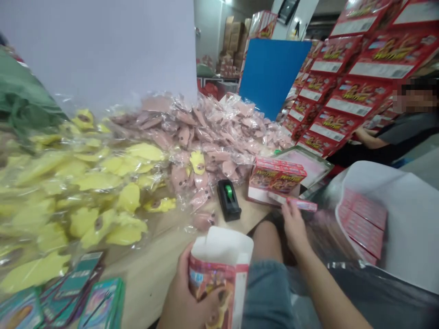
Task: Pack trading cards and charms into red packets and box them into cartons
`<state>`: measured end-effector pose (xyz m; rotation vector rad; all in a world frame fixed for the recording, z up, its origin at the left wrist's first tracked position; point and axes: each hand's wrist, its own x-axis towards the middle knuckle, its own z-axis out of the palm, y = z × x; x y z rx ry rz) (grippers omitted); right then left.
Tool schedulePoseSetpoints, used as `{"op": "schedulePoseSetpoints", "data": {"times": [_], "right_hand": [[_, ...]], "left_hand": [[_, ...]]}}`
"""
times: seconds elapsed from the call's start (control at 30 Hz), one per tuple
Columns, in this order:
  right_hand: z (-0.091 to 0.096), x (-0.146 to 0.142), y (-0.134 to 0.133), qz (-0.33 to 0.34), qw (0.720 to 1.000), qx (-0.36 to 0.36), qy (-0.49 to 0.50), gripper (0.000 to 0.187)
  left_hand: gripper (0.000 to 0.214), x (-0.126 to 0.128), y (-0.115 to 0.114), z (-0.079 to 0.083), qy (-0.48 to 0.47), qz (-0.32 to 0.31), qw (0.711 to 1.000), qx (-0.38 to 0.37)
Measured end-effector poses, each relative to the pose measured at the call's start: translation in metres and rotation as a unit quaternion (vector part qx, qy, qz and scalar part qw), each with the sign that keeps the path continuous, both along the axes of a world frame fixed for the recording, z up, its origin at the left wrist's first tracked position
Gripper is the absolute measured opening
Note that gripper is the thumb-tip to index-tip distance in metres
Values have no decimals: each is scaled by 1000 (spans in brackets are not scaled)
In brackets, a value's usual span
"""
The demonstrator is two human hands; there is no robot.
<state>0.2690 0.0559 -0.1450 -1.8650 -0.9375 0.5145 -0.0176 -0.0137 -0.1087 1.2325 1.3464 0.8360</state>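
left hand (pixel 181 292) is clenching an open printed carton (pixel 214 274) with its white flap up, near the tabletop (pixel 151 269) edge. right hand (pixel 294 227) is pinching a flat pink strip (pixel 297 204) just beside red boxes (pixel 276 176). a black tape dispenser (pixel 228 199) is sitting between the hands, further out. bare tabletop is running along the edge, left of the right hand.

Bright, even indoor light fills the view, with a ceiling lamp (pixel 227 2) glaring far beyond the tape dispenser (pixel 228 200). Left of the dispenser, plastic bags (pixel 103 183) throw white glints; below it, a carton's (pixel 222 244) white flap nearly burns out. Right of it, stacked red boxes (pixel 356 77) bend toward the frame edge.
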Motion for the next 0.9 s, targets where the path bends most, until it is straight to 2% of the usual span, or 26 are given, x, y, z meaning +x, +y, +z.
{"op": "schedulePoseSetpoints", "data": {"times": [0.1,0.2,0.3,0.4,0.47,0.53,0.6,0.67,0.73,0.9], "right_hand": [[2,43,36,-52,990,12,-128,75],[1,63,54,-50,978,20,-202,63],[-2,77,67,-74,967,28,-242,60],[-9,96,79,-151,956,34,-248,83],[-17,109,85,-193,954,30,-228,97],[-27,119,91,-190,963,20,-189,90],[-37,122,97,-159,976,8,-146,69],[-43,119,103,-138,984,2,-115,56],[-45,112,109,-140,985,4,-102,54],[-43,103,113,-143,986,4,-89,55]], "left_hand": [[82,-9,9,-1,-67,-33,997,5],[85,13,42,1,-140,-64,988,-23],[82,63,91,6,-251,-114,954,-118],[59,129,131,5,-354,-153,897,-214],[52,169,147,-4,-377,-153,884,-232],[49,200,159,-18,-387,-127,883,-233],[47,221,169,-33,-392,-78,890,-220],[47,231,180,-45,-394,-28,896,-203],[49,231,189,-49,-391,-2,901,-189],[66,199,190,-34,-372,-26,912,-168]]}}
